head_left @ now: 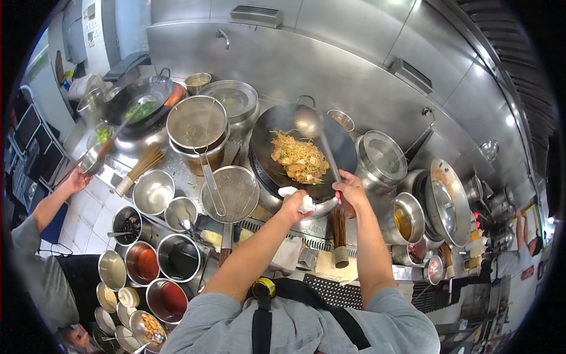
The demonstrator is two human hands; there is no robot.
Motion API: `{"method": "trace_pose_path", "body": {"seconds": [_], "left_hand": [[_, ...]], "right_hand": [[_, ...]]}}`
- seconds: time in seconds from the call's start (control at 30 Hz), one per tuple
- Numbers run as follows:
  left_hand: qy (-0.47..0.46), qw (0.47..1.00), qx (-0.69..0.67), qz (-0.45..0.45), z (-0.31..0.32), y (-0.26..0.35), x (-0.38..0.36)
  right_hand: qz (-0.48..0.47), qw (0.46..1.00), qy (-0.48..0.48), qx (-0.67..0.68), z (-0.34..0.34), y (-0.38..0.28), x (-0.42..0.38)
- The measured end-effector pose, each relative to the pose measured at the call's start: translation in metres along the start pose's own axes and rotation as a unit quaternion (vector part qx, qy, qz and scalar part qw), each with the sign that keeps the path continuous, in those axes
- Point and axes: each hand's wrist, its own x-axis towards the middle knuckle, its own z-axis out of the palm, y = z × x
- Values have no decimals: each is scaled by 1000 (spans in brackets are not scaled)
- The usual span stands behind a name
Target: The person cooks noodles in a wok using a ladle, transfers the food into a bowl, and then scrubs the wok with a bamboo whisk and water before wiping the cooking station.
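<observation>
My left hand (pixel 296 206) is closed on a folded white cloth (pixel 288 192) at the near rim of a dark wok (pixel 264 131). Inside the wok lies a heap of stir-fried noodles (pixel 298 158) with pale chunks mixed in. Wrapped round the handle of a long steel ladle (pixel 308 123), my right hand (pixel 350 192) is at the wok's right near side. The ladle's bowl is over the far part of the wok, beyond the noodles. A bamboo wok brush (pixel 338 236) is just below my right hand.
Left of the wok are a wire strainer (pixel 231 190), a deep pot (pixel 197 121) and several sauce bowls (pixel 141 262). A co-worker's hand (pixel 75 180) holds a ladle near another wok (pixel 138 103) with greens. To the right are a lidded pot (pixel 384 154), an oil pot (pixel 407 218) and a tilted wok (pixel 448 203).
</observation>
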Motion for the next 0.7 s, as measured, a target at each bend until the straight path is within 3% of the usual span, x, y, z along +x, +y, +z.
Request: {"method": "trace_pose_path", "body": {"seconds": [0.07,0.1,0.2,0.23,0.3,0.37,0.4,0.47,0.57,0.63,0.7], "left_hand": [[1,1000,3,-3,1,0,2],[4,1000,3,2,1,1,2],[17,1000,7,12,0,0,1],[24,1000,7,19,1,0,1],[37,999,25,25,7,4,-9],[53,998,3,17,6,5,-6],[54,998,6,24,6,4,-2],[62,998,15,19,8,6,1],[88,994,-11,56,9,-5,-2],[56,998,-15,24,11,-6,-33],[27,999,7,-17,23,-5,-88]], "right_hand": [[-49,990,124,-49,4,12,15],[-51,990,121,-50,3,14,17],[-51,996,-14,-70,2,27,11],[-32,990,-37,-131,5,20,-12],[-144,916,-50,-370,-26,39,-29],[-180,853,-28,-488,-65,35,-57],[-179,856,-25,-484,-80,34,-68],[-213,804,31,-554,-97,34,-89],[-158,813,105,-550,-81,38,-129],[-196,889,34,-412,-107,28,-170],[-152,930,-75,-325,-152,12,-207]]}}
